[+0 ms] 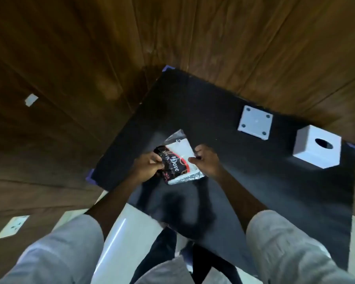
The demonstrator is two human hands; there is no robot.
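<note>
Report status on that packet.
Left hand grips Dove packet, dark end. Right hand pinches white edge. Held over black table. Flat white box, holed white box off right, clear.

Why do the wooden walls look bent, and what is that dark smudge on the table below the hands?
Head view: the wide-angle lens curves the wooden panels; the smudge is the shadow of the left hand, right hand and packet on the black table; a glare streak marks the white surface.

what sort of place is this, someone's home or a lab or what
Likely an indoor workroom, home or lab unclear: a black-topped table with taped corners, wood-panelled walls, a wall socket. A packet is being handled over it.
</note>
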